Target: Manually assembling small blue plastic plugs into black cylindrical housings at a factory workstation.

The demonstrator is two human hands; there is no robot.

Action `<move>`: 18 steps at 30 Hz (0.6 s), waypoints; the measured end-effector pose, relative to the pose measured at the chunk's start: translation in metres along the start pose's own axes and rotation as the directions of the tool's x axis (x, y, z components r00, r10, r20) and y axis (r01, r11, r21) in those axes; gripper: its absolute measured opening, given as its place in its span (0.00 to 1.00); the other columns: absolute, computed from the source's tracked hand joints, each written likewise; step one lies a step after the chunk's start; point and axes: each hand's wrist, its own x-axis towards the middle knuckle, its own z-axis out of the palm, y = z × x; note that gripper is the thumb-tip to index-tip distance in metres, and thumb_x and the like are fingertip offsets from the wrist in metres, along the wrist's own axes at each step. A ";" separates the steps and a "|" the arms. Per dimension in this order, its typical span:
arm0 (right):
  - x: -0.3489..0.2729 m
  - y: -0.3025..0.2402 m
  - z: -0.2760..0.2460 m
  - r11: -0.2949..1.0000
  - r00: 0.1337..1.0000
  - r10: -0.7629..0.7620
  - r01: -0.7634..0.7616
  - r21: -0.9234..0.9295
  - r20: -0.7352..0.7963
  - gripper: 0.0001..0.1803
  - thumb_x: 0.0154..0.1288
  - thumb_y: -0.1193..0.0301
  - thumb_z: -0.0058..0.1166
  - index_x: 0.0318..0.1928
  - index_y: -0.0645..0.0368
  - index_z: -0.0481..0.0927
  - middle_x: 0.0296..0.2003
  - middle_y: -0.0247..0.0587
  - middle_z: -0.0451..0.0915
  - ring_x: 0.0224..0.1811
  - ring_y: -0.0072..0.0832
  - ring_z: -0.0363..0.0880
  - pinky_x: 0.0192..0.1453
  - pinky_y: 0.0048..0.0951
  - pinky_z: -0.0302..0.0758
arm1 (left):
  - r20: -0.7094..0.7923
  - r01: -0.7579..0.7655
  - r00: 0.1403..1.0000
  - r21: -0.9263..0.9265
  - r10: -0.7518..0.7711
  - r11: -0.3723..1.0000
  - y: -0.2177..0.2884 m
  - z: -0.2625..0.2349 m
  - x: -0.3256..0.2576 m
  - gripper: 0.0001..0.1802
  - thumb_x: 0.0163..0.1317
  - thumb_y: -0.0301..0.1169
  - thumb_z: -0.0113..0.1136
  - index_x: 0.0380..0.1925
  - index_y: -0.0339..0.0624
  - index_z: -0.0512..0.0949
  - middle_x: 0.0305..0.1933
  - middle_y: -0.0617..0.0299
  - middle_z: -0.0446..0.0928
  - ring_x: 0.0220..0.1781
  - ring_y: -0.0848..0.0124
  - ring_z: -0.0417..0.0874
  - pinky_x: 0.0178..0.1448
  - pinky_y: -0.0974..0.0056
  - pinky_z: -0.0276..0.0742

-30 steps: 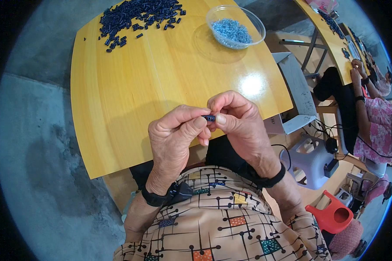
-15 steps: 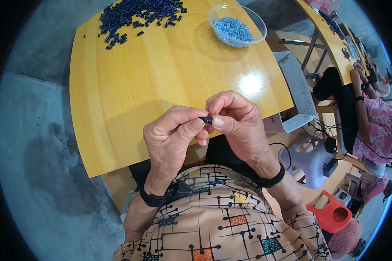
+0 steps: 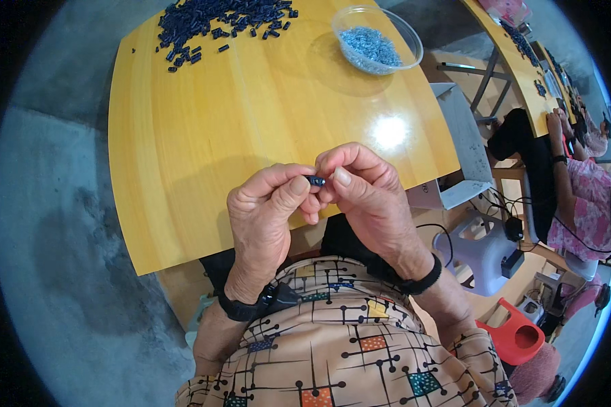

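Observation:
Just over the near edge of the table, a small dark cylindrical plastic piece [image 3: 316, 181] is pinched between the thumb and forefinger of my left hand [image 3: 265, 207]. A light, shiny spot shows on its right end. My right hand [image 3: 373, 193] is closed close against that end, its thumb lifted a little off the piece. Whether a tiny part sits in the right fingertips is too small to make out. A big heap of similar dark pieces [image 3: 214, 20] lies at the far left. At the far right, a clear round plastic bowl [image 3: 414, 62] holds many small shiny bluish-clear parts.
The yellow wooden table [image 3: 204, 136] fills the middle. Beyond its right edge stand an open grey-white box [image 3: 461, 136], loose cables [image 3: 502, 203], a pale lilac stool [image 3: 475, 254] and a red stool [image 3: 516, 332]. A person in pink [image 3: 584, 197] sits at another table to the right.
The right thumb has come back off the dark piece, so more of its right end shows. The left hand still pinches it. The view has shifted slightly.

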 end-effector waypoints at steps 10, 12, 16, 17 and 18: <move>0.002 0.004 0.003 0.976 0.997 -0.073 0.065 -0.210 -0.032 0.06 0.64 0.75 0.55 0.40 0.62 0.76 0.32 0.34 0.79 0.33 0.18 0.76 0.42 0.21 0.74 | -0.045 -0.019 0.999 0.118 0.025 0.993 0.003 -0.001 0.001 0.06 0.62 0.23 0.58 0.37 0.31 0.80 0.28 0.58 0.79 0.27 0.75 0.79 0.31 0.72 0.78; 0.003 0.004 0.003 0.993 0.998 0.004 -0.011 -0.120 -0.064 0.06 0.63 0.76 0.56 0.39 0.62 0.76 0.32 0.35 0.79 0.33 0.19 0.76 0.41 0.21 0.75 | -0.043 -0.015 0.999 0.129 0.021 0.992 0.004 -0.002 0.000 0.06 0.61 0.23 0.58 0.37 0.31 0.80 0.28 0.58 0.79 0.27 0.75 0.79 0.31 0.72 0.78; 0.000 0.007 0.005 0.997 0.998 0.003 -0.007 -0.075 -0.061 0.06 0.62 0.76 0.57 0.40 0.62 0.76 0.32 0.35 0.79 0.32 0.20 0.77 0.39 0.21 0.75 | 0.006 -0.059 0.998 0.140 0.058 0.988 0.004 -0.001 -0.001 0.06 0.62 0.23 0.58 0.37 0.31 0.80 0.29 0.58 0.79 0.27 0.75 0.79 0.30 0.72 0.78; -0.001 0.008 0.006 0.998 0.999 0.006 -0.008 -0.060 -0.043 0.06 0.62 0.77 0.57 0.40 0.62 0.76 0.32 0.35 0.79 0.32 0.21 0.77 0.38 0.22 0.76 | 0.022 -0.081 0.997 0.158 0.079 0.984 0.004 -0.001 -0.001 0.06 0.62 0.23 0.58 0.37 0.31 0.80 0.29 0.58 0.79 0.27 0.75 0.79 0.30 0.72 0.78; -0.001 0.009 0.006 0.999 1.000 0.008 -0.009 -0.046 -0.025 0.06 0.62 0.77 0.57 0.40 0.62 0.76 0.32 0.35 0.79 0.31 0.21 0.77 0.38 0.22 0.76 | 0.024 -0.083 0.997 0.158 0.080 0.984 0.003 0.000 -0.001 0.06 0.62 0.23 0.58 0.37 0.31 0.80 0.29 0.58 0.79 0.27 0.75 0.79 0.30 0.72 0.78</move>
